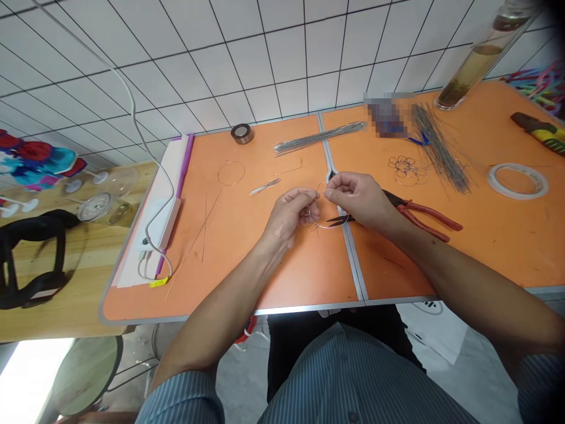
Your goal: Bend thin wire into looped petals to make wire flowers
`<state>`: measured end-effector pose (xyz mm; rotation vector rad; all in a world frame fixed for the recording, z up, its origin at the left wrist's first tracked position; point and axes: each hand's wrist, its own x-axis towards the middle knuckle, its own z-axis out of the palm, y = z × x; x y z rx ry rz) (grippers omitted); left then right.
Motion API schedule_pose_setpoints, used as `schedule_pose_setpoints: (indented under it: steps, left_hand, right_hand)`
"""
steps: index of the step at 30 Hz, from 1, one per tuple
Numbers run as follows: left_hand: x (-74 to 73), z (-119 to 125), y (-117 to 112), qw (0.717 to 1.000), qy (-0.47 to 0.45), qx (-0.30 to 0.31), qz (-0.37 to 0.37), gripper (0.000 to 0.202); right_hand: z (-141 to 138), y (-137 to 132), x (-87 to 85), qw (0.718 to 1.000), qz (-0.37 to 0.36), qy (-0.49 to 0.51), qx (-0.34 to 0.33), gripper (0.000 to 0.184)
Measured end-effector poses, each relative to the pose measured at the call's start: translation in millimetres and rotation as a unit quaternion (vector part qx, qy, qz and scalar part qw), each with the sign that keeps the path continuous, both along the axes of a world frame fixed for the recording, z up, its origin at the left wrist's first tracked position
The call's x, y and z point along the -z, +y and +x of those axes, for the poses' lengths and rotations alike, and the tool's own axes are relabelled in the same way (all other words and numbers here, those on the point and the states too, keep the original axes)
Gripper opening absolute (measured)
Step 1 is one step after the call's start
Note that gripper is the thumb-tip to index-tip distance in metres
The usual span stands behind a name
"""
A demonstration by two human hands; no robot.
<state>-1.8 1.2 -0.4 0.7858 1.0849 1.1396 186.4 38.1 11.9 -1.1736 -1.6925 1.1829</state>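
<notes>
Between both hands, above the orange table, is a thin wire ring (329, 226). My left hand (293, 213) pinches its left side, where small wire loops hang below the fingers. With thumb and forefinger, my right hand (353, 195) grips the ring's upper right part. The exact spot where the fingertips meet the wire is too fine to make out. Red-handled pliers (424, 217) lie under my right hand and wrist, their dark jaws showing to the left of it. A second wire ring (231, 173) rests on the table to the left, near a small bunch of short wires (265, 187).
Bundled wires (318, 139) and a larger wire pile (444, 153) lie toward the wall. Wire flower shapes (405, 169), a white tape ring (517, 181) and a tall glass cylinder (470, 73) stand right. A dark tape roll (242, 133) and a white power strip (161, 224) are left.
</notes>
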Motion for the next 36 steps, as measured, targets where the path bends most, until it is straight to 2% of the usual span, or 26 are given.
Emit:
schedule_pose_setpoints:
  steps: [5,11,19,28,36]
  left_hand:
    - [1.4,-3.1,2.2,0.997,-0.045,0.035,-0.042,0.031]
    - [3.9,-4.6,4.0,0.992,-0.083,0.069,-0.071,0.029]
    - [4.8,-5.3,5.0,0.993,-0.075,0.066,-0.064,0.027]
    - [4.2,-4.0,3.9,0.994,-0.070,0.059,-0.056,0.023]
    - [1.6,-0.9,1.3,0.995,-0.058,0.055,-0.055,0.019]
  right_hand:
    - [3.2,2.9,2.9,1.000,0.014,0.002,-0.023,0.014]
    - [4.1,1.6,0.3,0.999,0.031,-0.006,-0.033,0.011]
    - [3.8,1.6,-0.5,0.998,0.044,-0.014,-0.043,0.013]
    - [4.6,2.7,4.2,0.996,-0.031,0.068,-0.039,0.034]
    - [2.1,3.1,3.8,0.995,0.007,0.081,-0.063,0.034]
